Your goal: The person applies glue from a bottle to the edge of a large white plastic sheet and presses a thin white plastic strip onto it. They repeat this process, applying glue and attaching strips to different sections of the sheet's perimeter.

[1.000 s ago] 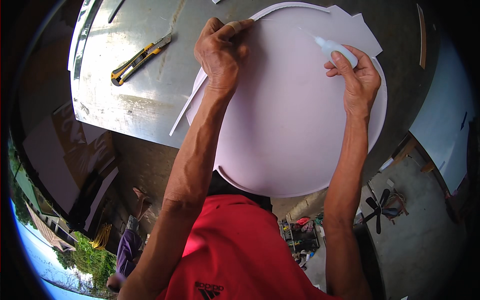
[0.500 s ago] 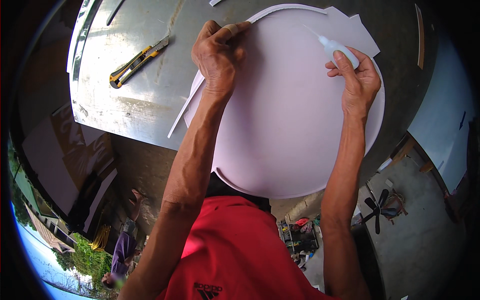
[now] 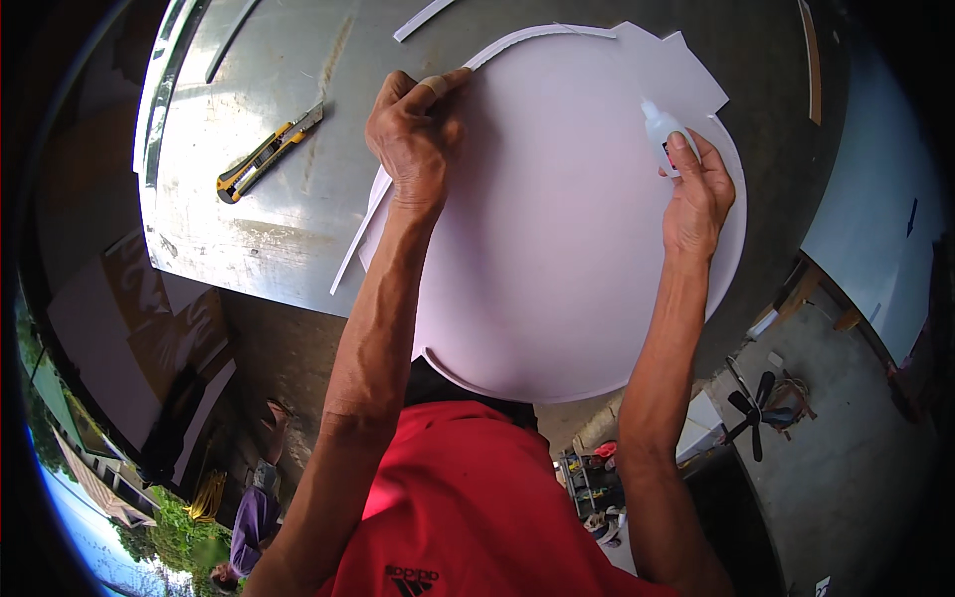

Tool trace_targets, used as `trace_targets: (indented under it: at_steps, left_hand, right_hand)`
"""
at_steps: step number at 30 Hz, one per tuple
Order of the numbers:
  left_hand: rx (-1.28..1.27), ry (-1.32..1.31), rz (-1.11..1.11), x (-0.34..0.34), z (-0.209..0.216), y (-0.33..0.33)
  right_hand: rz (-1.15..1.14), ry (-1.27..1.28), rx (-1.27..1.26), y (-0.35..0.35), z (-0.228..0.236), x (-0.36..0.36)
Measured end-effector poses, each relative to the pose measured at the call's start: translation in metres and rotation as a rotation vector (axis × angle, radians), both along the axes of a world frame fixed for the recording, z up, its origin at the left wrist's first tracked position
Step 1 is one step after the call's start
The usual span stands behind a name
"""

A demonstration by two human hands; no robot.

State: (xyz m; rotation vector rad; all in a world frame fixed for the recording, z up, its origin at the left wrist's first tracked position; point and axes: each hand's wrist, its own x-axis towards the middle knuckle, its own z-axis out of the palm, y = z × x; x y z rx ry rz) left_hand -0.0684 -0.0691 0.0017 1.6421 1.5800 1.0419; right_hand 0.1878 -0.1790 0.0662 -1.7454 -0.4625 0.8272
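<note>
A round, pale pinkish-white board (image 3: 567,259) lies in front of me, with a thin raised strip along much of its edge. My left hand (image 3: 413,134) is closed at the upper left rim, pinching a narrow white strip (image 3: 355,249) whose loose end sticks out down and to the left. One left finger wears a tan wrap. Over the board's right side, my right hand (image 3: 699,199) grips a small translucent squeeze bottle (image 3: 661,126) with a thin nozzle, tip pointing up and to the left. A flat angular piece (image 3: 676,75) juts past the upper right rim.
On the metal tabletop (image 3: 298,234) at left lies a yellow-and-black utility knife (image 3: 264,159). A short white strip (image 3: 423,18) is beyond the board; a brown strip (image 3: 811,65) lies far right. Below right are a dark-bladed fan (image 3: 758,413) and a light blue sheet (image 3: 875,239). A person (image 3: 254,527) is at lower left.
The bottle in my right hand has moved down slightly and turned more upright. My left hand keeps its pinch at the rim. The whole view has shifted a little.
</note>
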Motion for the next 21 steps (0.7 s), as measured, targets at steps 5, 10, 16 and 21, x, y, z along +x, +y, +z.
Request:
trace_targets:
  at_steps: [5,10,16,21]
  left_hand:
    - [0.014,0.039,0.040,-0.003,0.001,0.003]
    - [0.014,0.072,0.024,-0.004,-0.001,0.003]
    - [0.056,0.046,-0.002,-0.002,-0.008,0.003]
    - [0.028,0.100,0.020,-0.002,-0.008,0.005]
  right_hand:
    - [-0.119,0.548,0.367,-0.042,-0.010,0.030]
    - [-0.203,0.349,0.441,-0.075,-0.010,0.102]
    - [-0.364,-0.237,0.150,-0.099,-0.046,0.208]
    - [-0.439,-0.323,0.120,-0.105,-0.074,0.224]
